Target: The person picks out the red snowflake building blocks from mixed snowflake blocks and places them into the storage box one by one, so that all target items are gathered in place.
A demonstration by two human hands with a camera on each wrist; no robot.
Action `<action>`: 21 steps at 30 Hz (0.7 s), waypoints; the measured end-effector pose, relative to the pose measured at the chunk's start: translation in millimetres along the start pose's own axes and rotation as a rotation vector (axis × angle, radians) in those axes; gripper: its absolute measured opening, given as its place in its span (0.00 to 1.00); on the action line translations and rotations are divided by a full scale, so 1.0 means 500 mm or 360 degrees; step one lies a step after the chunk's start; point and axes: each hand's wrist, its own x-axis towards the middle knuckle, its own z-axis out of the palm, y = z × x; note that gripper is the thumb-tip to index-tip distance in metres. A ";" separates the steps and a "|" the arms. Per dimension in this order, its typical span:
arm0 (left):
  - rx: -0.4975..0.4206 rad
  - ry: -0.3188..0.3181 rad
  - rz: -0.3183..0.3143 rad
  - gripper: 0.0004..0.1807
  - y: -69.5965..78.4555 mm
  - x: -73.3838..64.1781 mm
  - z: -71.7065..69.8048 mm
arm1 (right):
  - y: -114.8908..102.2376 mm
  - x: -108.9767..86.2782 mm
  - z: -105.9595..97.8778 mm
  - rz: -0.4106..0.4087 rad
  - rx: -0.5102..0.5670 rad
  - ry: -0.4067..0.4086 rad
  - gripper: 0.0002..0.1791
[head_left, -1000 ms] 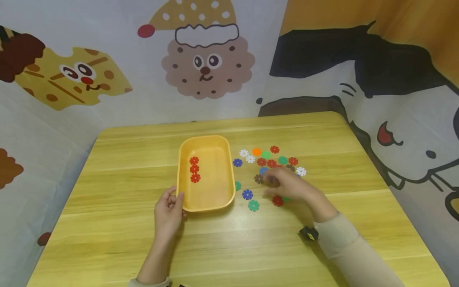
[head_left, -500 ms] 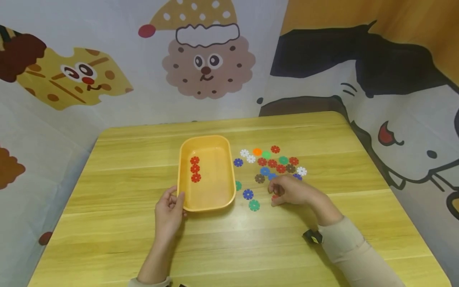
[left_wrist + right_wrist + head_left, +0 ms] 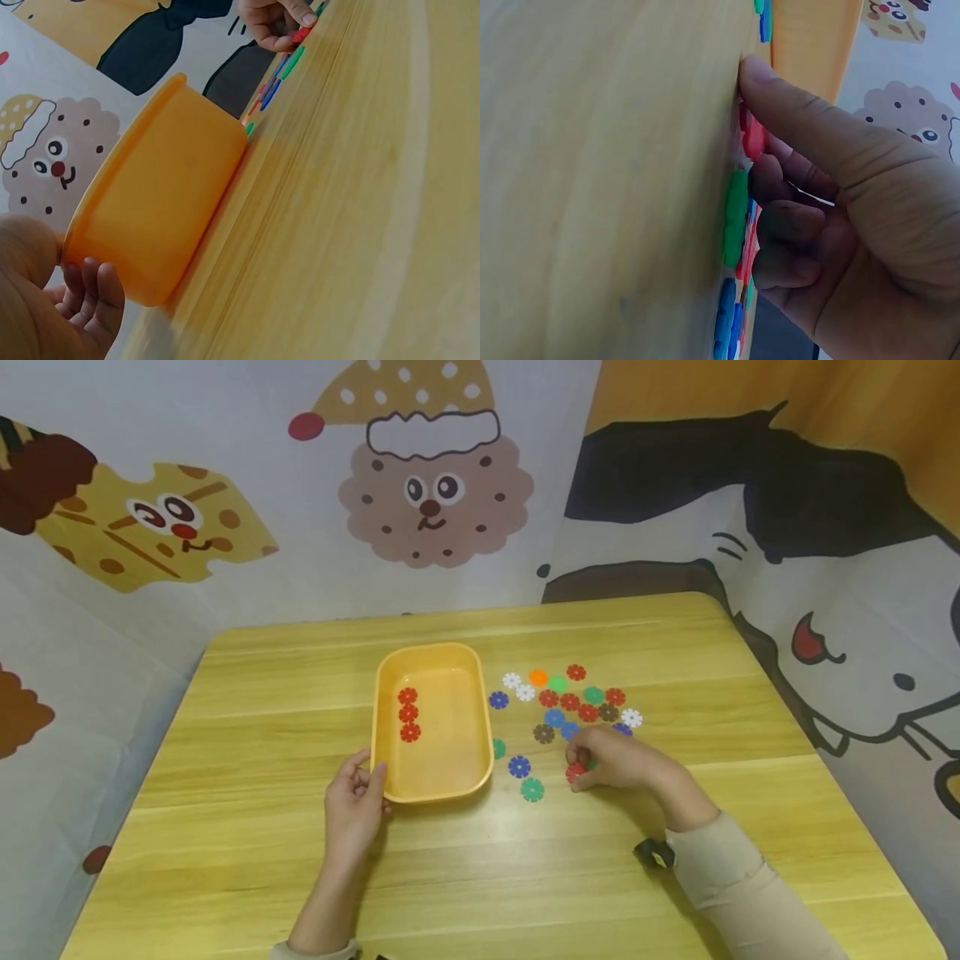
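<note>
My left hand (image 3: 354, 802) grips the near left corner of a yellow tray (image 3: 489, 727), thumb at its rim and fingers against the outer wall. Inside the tray, three red snowflake discs (image 3: 408, 714) lie in a column. To the right, my right hand (image 3: 618, 764) is low over the table, pinching a red snowflake disc (image 3: 575, 774) between thumb and fingers. In the right wrist view that red disc (image 3: 754, 139) shows between the thumb and a finger. Beside it is a green disc (image 3: 736, 217), partly hidden by the hand in the head view.
Several loose snowflake discs in red, blue, green, brown and white lie right of the tray, including a blue disc (image 3: 519, 767) and a green disc (image 3: 532, 790) in front. The wooden table (image 3: 480, 885) meets a cartoon-printed cloth (image 3: 262, 593) behind.
My right hand has shifted slightly right and down from over the blue and brown discs, and its fingers have closed on a red disc. The left hand and tray have stayed put.
</note>
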 end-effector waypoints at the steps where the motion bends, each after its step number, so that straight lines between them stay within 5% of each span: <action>1: 0.0000 -0.0001 0.0000 0.20 0.000 0.000 0.000 | 0.000 0.001 0.000 -0.0005 -0.0003 -0.0001 0.14; 21: -0.0037 -0.0011 0.0014 0.20 -0.007 0.001 0.001 | 0.003 0.010 0.005 -0.0031 -0.0053 0.0003 0.23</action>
